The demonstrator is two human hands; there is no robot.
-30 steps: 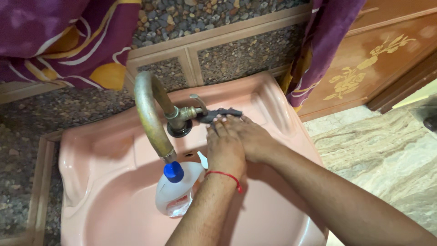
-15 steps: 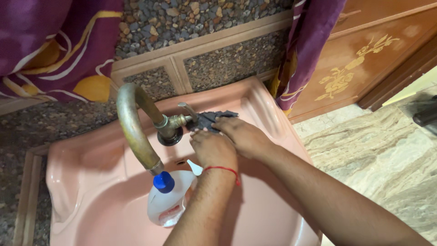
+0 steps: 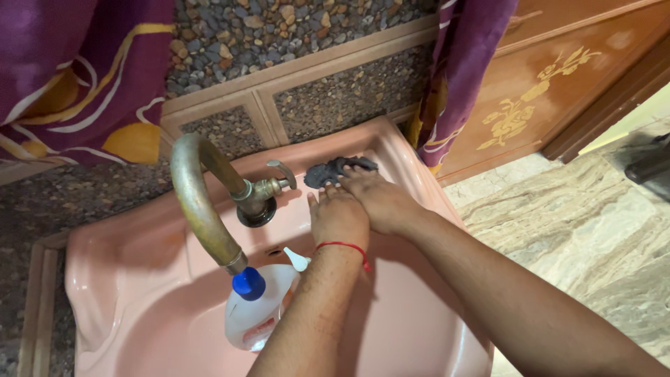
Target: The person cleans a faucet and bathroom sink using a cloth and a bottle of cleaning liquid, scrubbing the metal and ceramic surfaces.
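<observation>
A dark scrubbing pad point(image 3: 338, 169) is pressed against the back ledge of the pink sink point(image 3: 125, 244), right of the brass tap point(image 3: 209, 202). The left hand point(image 3: 340, 218) lies flat, fingers extended; the right hand point(image 3: 380, 199) seems to grip the pad, though its fingertips are partly hidden. The blue-capped bottle point(image 3: 257, 307) lying in the basin could be knocked by the left forearm.

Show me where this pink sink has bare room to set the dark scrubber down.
Free: the sink's left ledge and basin, between the curved brass tap and the left rim. Crowded: the back ledge right of the tap, where the left hand and right hand press the dark scrubber, and under the spout, where the blue-capped white bottle lies.
</observation>
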